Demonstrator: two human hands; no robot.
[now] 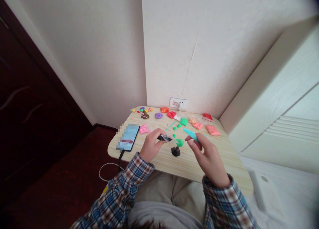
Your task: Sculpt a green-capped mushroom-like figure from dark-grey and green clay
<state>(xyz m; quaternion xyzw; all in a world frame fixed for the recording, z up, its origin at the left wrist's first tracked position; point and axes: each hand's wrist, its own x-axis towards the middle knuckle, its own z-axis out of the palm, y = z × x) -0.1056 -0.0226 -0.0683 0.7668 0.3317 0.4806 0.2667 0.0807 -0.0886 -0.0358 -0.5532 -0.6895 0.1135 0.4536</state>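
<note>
Head view: you're apparently working the black packet (pixel 164 138).
Your left hand (pixel 151 145) grips it, your right hand (pixel 208 156) a blue tool (pixel 190 134); steadiness seems needed next.

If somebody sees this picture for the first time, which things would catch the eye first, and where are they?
Probably the bright green ball on its dark base, standing on the pale table in front of the person. Next, perhaps the light-blue tool in the right hand and the black piece in clear wrapping in the left hand. Behind them, colourful packets lie scattered toward the table's far edge.
</note>
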